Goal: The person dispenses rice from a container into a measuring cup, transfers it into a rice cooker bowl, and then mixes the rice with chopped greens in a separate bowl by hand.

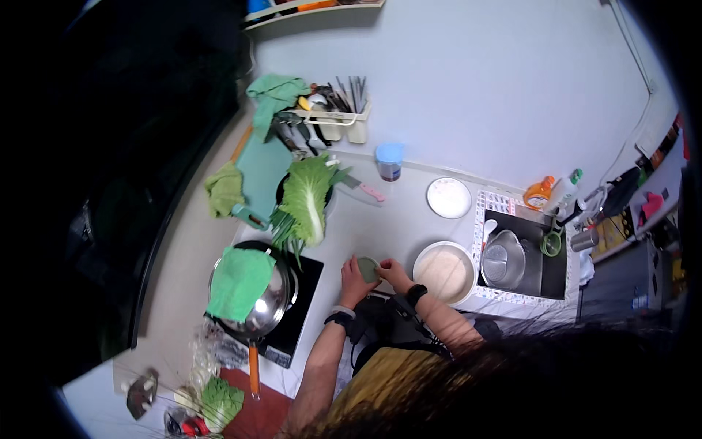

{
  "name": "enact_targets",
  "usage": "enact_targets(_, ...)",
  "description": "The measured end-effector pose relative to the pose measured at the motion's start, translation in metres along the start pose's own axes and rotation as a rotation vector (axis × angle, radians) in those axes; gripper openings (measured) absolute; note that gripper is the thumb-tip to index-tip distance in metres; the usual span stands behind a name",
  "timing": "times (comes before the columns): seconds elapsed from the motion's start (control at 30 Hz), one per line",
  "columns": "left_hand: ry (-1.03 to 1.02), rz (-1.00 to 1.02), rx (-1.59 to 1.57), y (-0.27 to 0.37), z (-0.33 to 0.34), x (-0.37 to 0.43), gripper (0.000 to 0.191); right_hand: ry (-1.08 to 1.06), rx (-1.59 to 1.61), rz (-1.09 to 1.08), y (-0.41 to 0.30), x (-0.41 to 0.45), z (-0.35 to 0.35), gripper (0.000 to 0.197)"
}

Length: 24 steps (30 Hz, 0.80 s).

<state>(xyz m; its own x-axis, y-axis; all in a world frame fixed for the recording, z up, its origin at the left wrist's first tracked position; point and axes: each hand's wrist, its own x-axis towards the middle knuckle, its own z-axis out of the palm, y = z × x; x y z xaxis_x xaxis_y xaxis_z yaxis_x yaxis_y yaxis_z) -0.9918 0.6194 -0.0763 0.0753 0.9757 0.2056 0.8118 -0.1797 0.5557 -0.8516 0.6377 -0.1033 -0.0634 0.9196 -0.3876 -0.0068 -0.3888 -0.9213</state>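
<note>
At the counter's front edge my left hand (356, 281) grips the left side of a small round green dish (367, 268). My right hand (392, 275) has its fingertips at the dish's right rim. Whether the green piece is a shallow bowl or a lid cannot be made out. Just right of my right hand stands a large white bowl (444, 273) holding a pale, grainy mass. Behind it lies a white plate (448, 197) with something white on it.
A lidded wok (269, 307) with a green cloth on top sits on the black cooktop (307, 280), its handle jutting forward. Leafy cabbage (307, 203) and a pink-handled knife (372, 192) lie behind. On the right is a sink (526, 241) with a colander inside. A blue-lidded jug (389, 162) stands by the wall.
</note>
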Motion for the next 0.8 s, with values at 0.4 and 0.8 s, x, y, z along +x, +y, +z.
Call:
enact_targets(0.4, -0.411, -0.815, -1.138, -0.064, 0.021, 0.029, 0.034, -0.029, 0.271, 0.360, 0.033, 0.038, -0.026, 0.035)
enact_targets(0.8, -0.417, -0.676, -0.808, -0.070, 0.041, 0.042, 0.041, 0.240, -0.082, 0.059, 0.027, 0.030, -0.013, 0.062)
